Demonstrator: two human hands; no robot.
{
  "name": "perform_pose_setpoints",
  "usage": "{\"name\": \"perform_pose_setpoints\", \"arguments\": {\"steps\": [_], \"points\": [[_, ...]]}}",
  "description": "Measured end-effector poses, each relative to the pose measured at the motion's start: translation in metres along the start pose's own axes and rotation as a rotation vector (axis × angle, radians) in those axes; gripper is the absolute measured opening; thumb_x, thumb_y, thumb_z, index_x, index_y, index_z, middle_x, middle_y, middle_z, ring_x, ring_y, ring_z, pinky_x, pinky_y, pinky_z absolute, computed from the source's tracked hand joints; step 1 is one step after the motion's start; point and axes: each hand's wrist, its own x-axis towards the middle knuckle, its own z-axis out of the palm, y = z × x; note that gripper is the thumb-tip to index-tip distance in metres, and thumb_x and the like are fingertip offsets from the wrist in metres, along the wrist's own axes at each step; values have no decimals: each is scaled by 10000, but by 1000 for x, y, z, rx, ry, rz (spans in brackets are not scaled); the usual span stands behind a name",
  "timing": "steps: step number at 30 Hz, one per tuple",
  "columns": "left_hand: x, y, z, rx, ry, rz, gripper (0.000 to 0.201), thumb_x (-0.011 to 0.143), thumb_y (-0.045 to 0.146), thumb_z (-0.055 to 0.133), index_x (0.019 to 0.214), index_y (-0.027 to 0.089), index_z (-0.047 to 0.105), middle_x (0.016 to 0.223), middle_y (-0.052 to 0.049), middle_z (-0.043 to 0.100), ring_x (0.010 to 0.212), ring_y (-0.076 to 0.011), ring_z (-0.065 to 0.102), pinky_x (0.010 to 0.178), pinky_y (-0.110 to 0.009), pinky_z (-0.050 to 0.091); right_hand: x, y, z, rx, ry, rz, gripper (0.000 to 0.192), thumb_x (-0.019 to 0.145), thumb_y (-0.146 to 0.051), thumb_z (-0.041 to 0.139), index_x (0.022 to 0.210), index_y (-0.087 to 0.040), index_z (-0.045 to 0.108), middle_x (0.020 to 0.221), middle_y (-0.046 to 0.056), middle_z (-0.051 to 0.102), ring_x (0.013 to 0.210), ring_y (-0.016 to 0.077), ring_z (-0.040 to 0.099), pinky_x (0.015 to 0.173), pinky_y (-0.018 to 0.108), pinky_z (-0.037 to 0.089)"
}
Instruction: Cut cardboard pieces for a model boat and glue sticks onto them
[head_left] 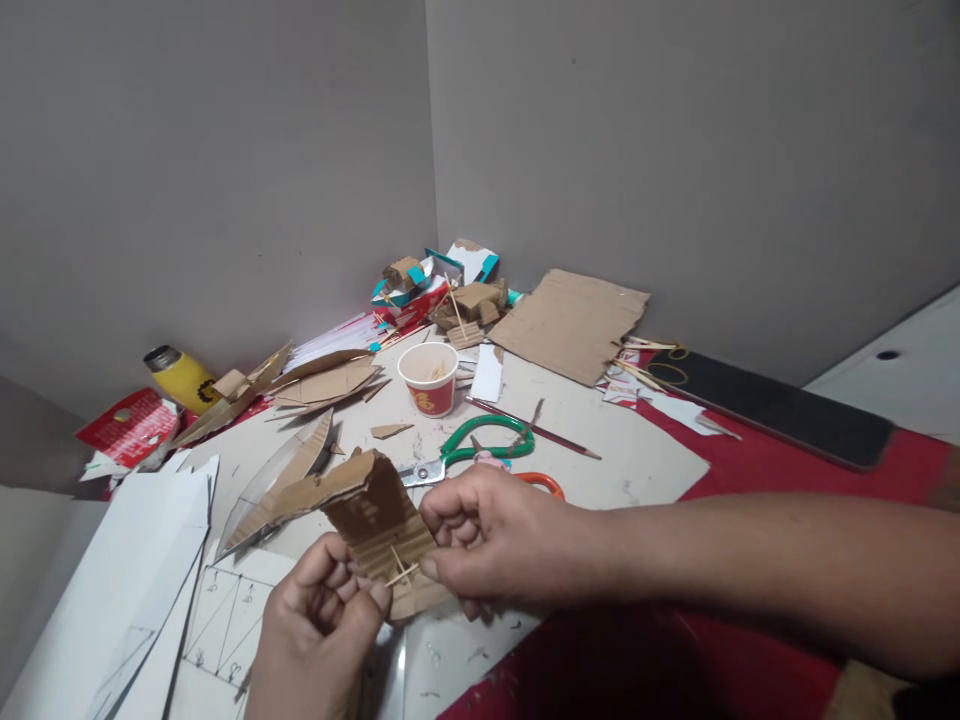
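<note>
A bent piece of brown corrugated cardboard (379,515) is held up between my two hands, with its upper part folded over to the left. Two thin toothpicks (401,570) cross each other on its lower face. My left hand (319,620) is closed on the lower left edge, its thumb and finger at one toothpick end. On the other side my right hand (487,540) grips the right edge, fingers curled and thumb by the other toothpick end. Just behind the cardboard lie green-handled scissors (487,437), partly hidden by it.
Beyond the scissors stands a paper cup (427,380) with toothpicks inside. A pencil (536,428), cut cardboard pieces (322,380) and a flat cardboard sheet (566,325) lie around it. White paper sheets (142,570) are at left, near a yellow bottle (180,378). A dark phone (772,405) lies right.
</note>
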Motion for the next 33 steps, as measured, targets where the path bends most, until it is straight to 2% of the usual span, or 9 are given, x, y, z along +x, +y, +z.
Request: {"name": "perform_pose_setpoints", "arguments": {"steps": [4, 9, 15, 21, 27, 33], "points": [[-2, 4, 4, -62, 47, 41, 241, 594, 268, 781, 769, 169, 647, 733, -47, 678, 649, -180, 616, 609, -255, 468, -4, -14, -2, -2, 26, 63, 18, 703, -159, 558, 713, -155, 573, 477, -54, 564, 421, 67, 506, 436, 160, 412], [-1, 3, 2, -106, 28, 43, 240, 596, 270, 786, 744, 176, 621, 713, -33, 670, 585, -144, 570, 574, -233, 442, -3, -14, -1, 12, 98, 23, 124, 712, -220, 605, 810, -144, 606, 514, -42, 587, 460, 69, 531, 474, 160, 423], [-1, -3, 3, -70, 34, 9, 263, 573, 269, 805, 731, 176, 616, 730, -40, 673, 661, -174, 607, 633, -251, 461, 1, 0, 2, 41, 34, 26, 48, 663, -146, 577, 711, -147, 582, 546, -42, 589, 493, 72, 561, 456, 148, 405], [-4, -4, 3, -59, 16, 3, 270, 575, 249, 804, 762, 177, 623, 757, -43, 681, 720, -193, 625, 684, -269, 473, 0, -1, 0, 60, 0, 55, 115, 655, -136, 551, 757, -145, 604, 523, -53, 580, 451, 61, 540, 428, 140, 380], [-6, -1, 1, -72, -39, -2, 276, 639, 321, 773, 847, 180, 656, 770, -45, 674, 663, -162, 593, 640, -248, 460, 2, -6, -1, 35, 41, 28, 94, 648, -105, 524, 707, -145, 586, 508, -54, 571, 438, 62, 525, 449, 158, 393], [-2, -5, 0, -57, 19, -14, 262, 591, 266, 808, 770, 175, 640, 687, -21, 652, 631, -148, 580, 638, -241, 464, 0, -8, -1, 41, 19, 41, 84, 644, -96, 512, 680, -144, 572, 509, -53, 564, 451, 64, 536, 460, 160, 409]]}}
